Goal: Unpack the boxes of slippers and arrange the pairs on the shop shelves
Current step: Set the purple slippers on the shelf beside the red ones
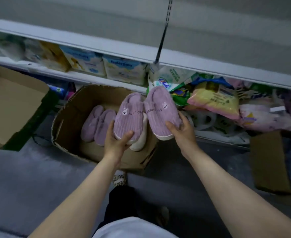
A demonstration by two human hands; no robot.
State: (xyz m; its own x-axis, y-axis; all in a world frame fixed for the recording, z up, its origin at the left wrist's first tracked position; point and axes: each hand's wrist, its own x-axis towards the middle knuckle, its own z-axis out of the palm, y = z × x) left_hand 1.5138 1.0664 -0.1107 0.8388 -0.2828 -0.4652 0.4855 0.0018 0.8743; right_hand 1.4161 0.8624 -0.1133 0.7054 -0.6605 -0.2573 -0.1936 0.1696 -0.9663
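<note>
A: What do we have in our hands?

B: Our left hand point(117, 141) grips the toe end of one purple slipper point(130, 115), thumb curled over the top, fingers under the sole. Our right hand point(181, 130) grasps the second purple slipper point(162, 112) the same way at its toe, thumb on the ribbed upper. The two slippers sit side by side, nearly touching, toes toward us.

A: And just beyond them?

B: We hold them over the open cardboard box point(72, 107) on the floor. Another purple pair point(96, 124) lies inside it, left of our left hand, and a pale sole shows just under the slipper in that hand.

A: Farther out?

B: A second open carton point(12, 100) stands to the left. Behind, the low shelf point(93, 81) carries pale blue-and-white packs point(124, 69), and to the right a heap of bagged goods point(215, 102) lies under the upper shelf edge point(210, 66).
</note>
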